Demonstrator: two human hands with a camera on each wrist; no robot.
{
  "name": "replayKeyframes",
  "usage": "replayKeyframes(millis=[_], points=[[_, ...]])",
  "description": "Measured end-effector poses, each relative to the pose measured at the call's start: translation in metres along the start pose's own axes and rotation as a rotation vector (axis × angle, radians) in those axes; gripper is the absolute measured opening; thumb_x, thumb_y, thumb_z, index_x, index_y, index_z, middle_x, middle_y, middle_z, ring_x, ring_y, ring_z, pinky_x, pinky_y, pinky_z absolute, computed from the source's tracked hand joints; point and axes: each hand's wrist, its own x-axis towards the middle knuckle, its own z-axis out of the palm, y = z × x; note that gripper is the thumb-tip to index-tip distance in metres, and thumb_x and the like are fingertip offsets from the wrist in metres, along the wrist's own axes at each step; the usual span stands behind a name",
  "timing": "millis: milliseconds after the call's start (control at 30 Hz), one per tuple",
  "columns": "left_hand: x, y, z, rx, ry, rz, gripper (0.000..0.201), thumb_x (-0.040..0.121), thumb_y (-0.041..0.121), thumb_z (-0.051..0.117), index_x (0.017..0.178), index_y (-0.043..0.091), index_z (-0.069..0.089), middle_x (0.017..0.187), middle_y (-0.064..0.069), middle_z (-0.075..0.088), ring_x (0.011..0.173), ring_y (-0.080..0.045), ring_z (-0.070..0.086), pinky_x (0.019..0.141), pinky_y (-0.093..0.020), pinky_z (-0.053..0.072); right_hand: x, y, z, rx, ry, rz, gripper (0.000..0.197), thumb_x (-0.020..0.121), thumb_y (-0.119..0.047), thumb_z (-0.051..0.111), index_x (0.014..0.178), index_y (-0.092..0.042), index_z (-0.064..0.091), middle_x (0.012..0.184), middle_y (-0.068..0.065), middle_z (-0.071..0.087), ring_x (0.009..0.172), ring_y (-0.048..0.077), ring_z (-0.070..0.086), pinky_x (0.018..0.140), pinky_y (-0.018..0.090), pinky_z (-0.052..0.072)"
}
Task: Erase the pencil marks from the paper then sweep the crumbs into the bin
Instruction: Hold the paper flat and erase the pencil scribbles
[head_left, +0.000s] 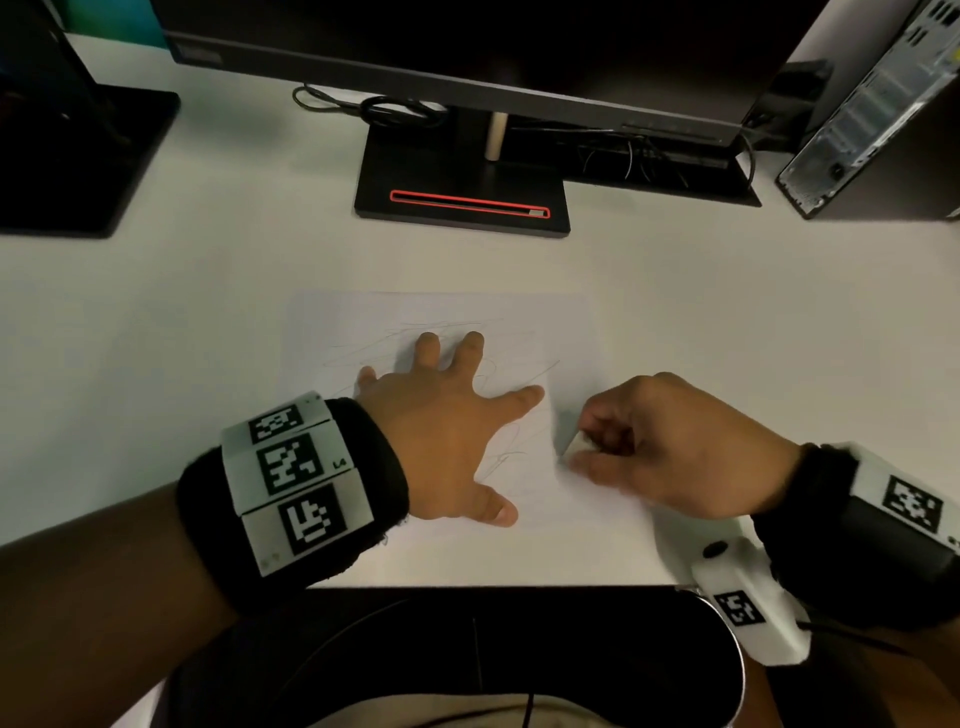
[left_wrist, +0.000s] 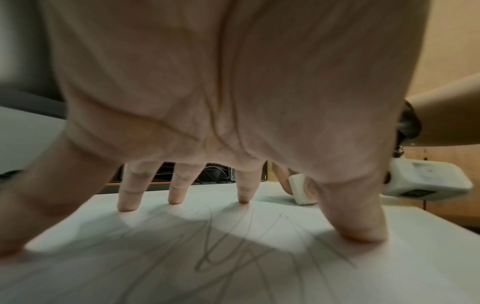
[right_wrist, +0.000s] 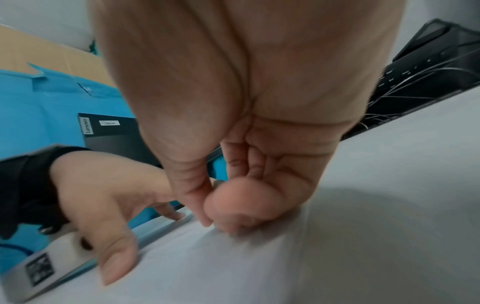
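Broadly, the white bench (head_left: 156, 312) fills the head view, carrying at its far side a dark monitor (head_left: 467, 57) on a black stand (head_left: 462, 202) with a red-edged slot, a second black stand (head_left: 78, 156) at the far left, and a computer case (head_left: 872, 114) at the far right, with loose cables (head_left: 374, 109) behind the middle stand. Nearer the person lies the sheet of paper (head_left: 363, 317), flat on the bench and covered with faint pencil marks (head_left: 530, 371) that loop across its middle and right part. The left hand (head_left: 441, 431) lies on the paper with its fingers (left_wrist: 179, 193) spread wide and straight, the tips pressing down on the sheet, as the left wrist view shows plainly. The right hand (head_left: 675, 447) sits just beside it at the right edge of the paper, its fingers curled and pinching a small white eraser (head_left: 576, 444) between thumb and fingertips; the eraser's low end meets the sheet. Both wrists wear black bands (head_left: 363, 467) with white marker blocks (head_left: 291, 478). In the right wrist view the picture is blurred and the eraser is hidden behind the curled fingers.
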Motion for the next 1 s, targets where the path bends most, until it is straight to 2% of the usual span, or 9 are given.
replayKeyframes(millis=[100,167,300,433,533,600,733,867,1000], points=[[0.001,0.000,0.001,0.005,0.004,0.000,0.104,0.077,0.081,0.058,0.149,0.059,-0.014,0.162,-0.001,-0.027,0.149,-0.038,-0.019,0.112,-0.072,0.020,0.006,0.009,-0.009,-0.022,0.076,0.064,0.041,0.089,-0.029,0.072,0.058,-0.023,0.048,0.048,-0.014,0.050,0.046,0.007,0.045,0.049,0.016,0.036],[0.001,0.000,0.001,0.012,0.008,-0.001,0.104,0.077,0.082,0.058,0.149,0.059,-0.013,0.162,-0.001,-0.027,0.149,-0.038,-0.018,0.111,-0.072,0.022,0.006,0.006,-0.006,-0.054,0.075,0.041,0.042,0.089,-0.028,0.072,0.056,-0.025,0.046,0.048,-0.014,0.048,0.047,0.007,0.045,0.050,0.016,0.036],[0.002,0.000,0.001,0.018,0.005,-0.001,0.104,0.076,0.082,0.057,0.149,0.059,-0.014,0.162,-0.001,-0.027,0.149,-0.038,-0.017,0.111,-0.073,0.022,0.002,-0.005,0.003,-0.074,-0.069,-0.061,0.036,0.090,-0.033,0.068,0.062,-0.017,0.052,0.052,-0.007,0.047,0.050,0.009,0.044,0.051,0.017,0.036],[0.001,0.000,0.001,0.029,0.004,0.001,0.103,0.077,0.082,0.056,0.149,0.059,-0.015,0.161,-0.001,-0.027,0.149,-0.038,-0.017,0.111,-0.073,0.022,0.011,0.005,-0.013,-0.161,0.028,0.013,0.036,0.090,-0.035,0.065,0.068,-0.008,0.058,0.058,0.006,0.055,0.051,0.012,0.041,0.053,0.027,0.039],[0.001,0.000,0.001,0.026,0.002,0.002,0.103,0.077,0.082,0.056,0.149,0.059,-0.015,0.161,-0.001,-0.027,0.149,-0.038,-0.017,0.111,-0.072,0.022,0.004,-0.010,0.003,-0.150,-0.073,-0.095,0.035,0.091,-0.034,0.065,0.066,-0.011,0.055,0.056,0.001,0.053,0.053,0.012,0.045,0.054,0.025,0.041],[0.002,0.000,0.002,0.033,0.006,0.006,0.103,0.077,0.082,0.056,0.148,0.059,-0.015,0.161,-0.001,-0.027,0.149,-0.038,-0.017,0.111,-0.072,0.023,0.003,-0.010,0.004,-0.121,-0.122,-0.099,0.037,0.091,-0.034,0.065,0.065,-0.011,0.053,0.056,0.001,0.051,0.052,0.011,0.044,0.053,0.022,0.039],[0.002,0.000,0.003,0.057,0.013,0.001,0.103,0.076,0.084,0.054,0.149,0.059,-0.015,0.161,-0.001,-0.026,0.149,-0.039,-0.014,0.110,-0.071,0.026,0.010,0.002,-0.012,-0.174,-0.013,-0.002,0.038,0.091,-0.034,0.063,0.066,-0.007,0.053,0.058,0.008,0.051,0.051,0.012,0.038,0.053,0.029,0.037],[0.004,-0.001,0.002,0.073,0.007,0.004,0.104,0.075,0.085,0.053,0.147,0.059,-0.017,0.161,-0.001,-0.025,0.149,-0.039,-0.012,0.108,-0.069,0.031,0.004,-0.013,0.005,-0.151,-0.120,-0.092,0.038,0.091,-0.034,0.064,0.065,-0.010,0.051,0.056,0.004,0.049,0.051,0.012,0.040,0.053,0.024,0.038],[0.003,-0.001,0.001,0.080,-0.003,0.000,0.105,0.074,0.086,0.053,0.148,0.059,-0.017,0.161,-0.002,-0.025,0.149,-0.040,-0.012,0.109,-0.069,0.031,0.011,-0.002,-0.010,-0.151,-0.035,0.028,0.038,0.091,-0.033,0.064,0.065,-0.008,0.052,0.056,0.001,0.046,0.051,0.011,0.037,0.053,0.027,0.036]])
